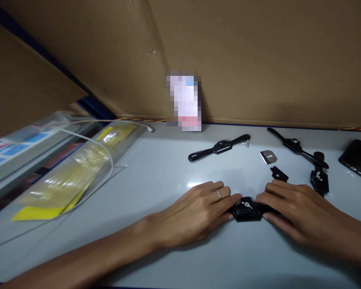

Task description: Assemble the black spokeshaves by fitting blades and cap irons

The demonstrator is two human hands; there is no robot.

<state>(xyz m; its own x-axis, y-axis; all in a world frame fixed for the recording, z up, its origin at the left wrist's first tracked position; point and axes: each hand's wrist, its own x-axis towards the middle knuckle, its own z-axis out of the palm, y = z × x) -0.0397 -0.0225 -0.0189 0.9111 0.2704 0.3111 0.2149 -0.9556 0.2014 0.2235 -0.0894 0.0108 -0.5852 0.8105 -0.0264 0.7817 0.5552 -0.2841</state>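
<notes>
Both of my hands grip a black spokeshave, one on each handle, low over the table's near right part. My left hand, with a ring on one finger, wraps the left handle. Around the right handle my right hand is closed. A silver wing screw shows on the spokeshave's middle; its handles are mostly hidden by my fingers. Just beyond my right hand lies a small black cap plate, and past it a flat metal blade. Farther off rests a spokeshave body with a loose wing screw beside its right handle.
Two more black spokeshaves lie at the right, one crossing the other. A dark glossy object sits at the right edge. A blurred upright panel leans on the cardboard wall. At left are a plastic bag and white cable.
</notes>
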